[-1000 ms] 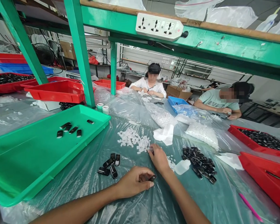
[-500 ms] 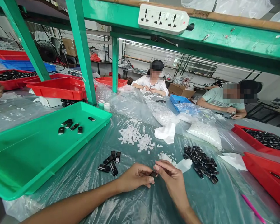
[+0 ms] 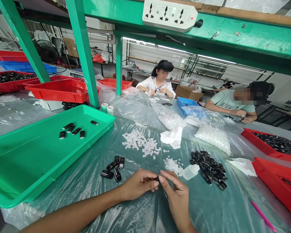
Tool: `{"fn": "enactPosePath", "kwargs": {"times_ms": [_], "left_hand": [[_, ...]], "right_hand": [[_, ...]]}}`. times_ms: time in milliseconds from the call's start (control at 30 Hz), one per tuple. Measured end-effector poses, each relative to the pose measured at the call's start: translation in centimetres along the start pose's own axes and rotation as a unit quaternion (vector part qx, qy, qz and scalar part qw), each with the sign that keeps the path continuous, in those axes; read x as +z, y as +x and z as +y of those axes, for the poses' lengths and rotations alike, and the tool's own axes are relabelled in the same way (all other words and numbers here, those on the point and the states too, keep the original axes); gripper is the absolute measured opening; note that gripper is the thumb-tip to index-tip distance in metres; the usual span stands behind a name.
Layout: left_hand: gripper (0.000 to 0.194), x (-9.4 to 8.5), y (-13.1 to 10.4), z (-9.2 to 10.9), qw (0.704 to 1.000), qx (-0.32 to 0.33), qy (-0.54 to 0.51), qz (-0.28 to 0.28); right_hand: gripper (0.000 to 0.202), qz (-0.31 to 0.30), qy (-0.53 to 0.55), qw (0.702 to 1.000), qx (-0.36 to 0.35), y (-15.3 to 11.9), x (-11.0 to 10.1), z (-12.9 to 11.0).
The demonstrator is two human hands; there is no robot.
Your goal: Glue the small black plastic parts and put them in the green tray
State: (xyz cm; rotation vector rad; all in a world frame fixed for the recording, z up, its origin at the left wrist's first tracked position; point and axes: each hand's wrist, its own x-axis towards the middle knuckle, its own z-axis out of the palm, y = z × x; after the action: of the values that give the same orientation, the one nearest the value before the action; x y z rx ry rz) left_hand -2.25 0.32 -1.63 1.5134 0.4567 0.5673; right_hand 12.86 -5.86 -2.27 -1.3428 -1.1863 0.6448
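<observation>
Between the fingertips of my left hand [image 3: 142, 185] is a small black piece [image 3: 157, 178], mostly covered by the fingers. My right hand [image 3: 176, 191] meets it from the right, thumb and forefinger pinched at the piece's end; whether a smaller part is between them is too small to tell. Left of my hands lie several black pieces [image 3: 113, 168]. Beyond them are white rectangular bits [image 3: 140, 142] and a heap of tiny white bits [image 3: 173, 166]. A translucent bottle [image 3: 191, 172] lies beside a pile of black pieces [image 3: 208, 168] on the right.
A green tray [image 3: 50, 161] with several black pieces stands at the left. Red trays [image 3: 276, 184] flank the right side. A green frame [image 3: 83, 55] with a power strip [image 3: 169, 15] rises ahead. Two people sit across the table, near a blue tray [image 3: 188, 103] and bags of white parts [image 3: 213, 137].
My right hand has shifted slightly left and down, and the black piece has turned and is more hidden by my fingers. The camera view has moved slightly.
</observation>
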Motion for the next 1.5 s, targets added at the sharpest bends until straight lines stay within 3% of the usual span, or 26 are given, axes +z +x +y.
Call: {"fn": "enactPosePath", "kwargs": {"times_ms": [233,567,733,833,967,1033,1267,1500], "left_hand": [[0.043,0.2,-0.2,1.3,0.996,-0.013,-0.088,-0.016],[0.041,-0.2,-0.1,0.9,0.997,-0.010,-0.074,-0.002],[0.040,-0.3,0.1,0.9,0.998,-0.028,-0.057,0.016],[0.038,-0.6,0.2,0.7,0.997,-0.041,-0.061,0.039],[0.039,-1.1,0.3,0.5,0.992,-0.061,-0.072,0.078],[0.040,-1.2,0.4,0.6,0.991,-0.067,-0.072,0.086],[0.038,-1.0,0.4,0.6,0.992,-0.073,-0.063,0.075],[0.039,-0.9,0.1,0.9,0.993,-0.085,-0.060,0.058]], "right_hand": [[0.024,0.005,-0.054,0.997,-0.050,-0.7,0.1,0.7],[0.027,-0.045,-0.079,0.995,-0.035,-1.1,0.4,0.4],[0.026,-0.066,-0.153,0.984,-0.060,0.7,-1.2,-0.5],[0.024,-0.053,-0.282,0.956,-0.069,1.9,-2.7,-0.2],[0.020,-0.065,-0.482,0.872,-0.053,2.5,-3.9,0.7],[0.021,-0.064,-0.514,0.854,-0.051,2.6,-4.0,1.0],[0.021,-0.057,-0.498,0.864,-0.060,3.1,-3.0,2.2],[0.015,-0.044,-0.379,0.923,-0.058,2.7,-2.9,1.3]]}}
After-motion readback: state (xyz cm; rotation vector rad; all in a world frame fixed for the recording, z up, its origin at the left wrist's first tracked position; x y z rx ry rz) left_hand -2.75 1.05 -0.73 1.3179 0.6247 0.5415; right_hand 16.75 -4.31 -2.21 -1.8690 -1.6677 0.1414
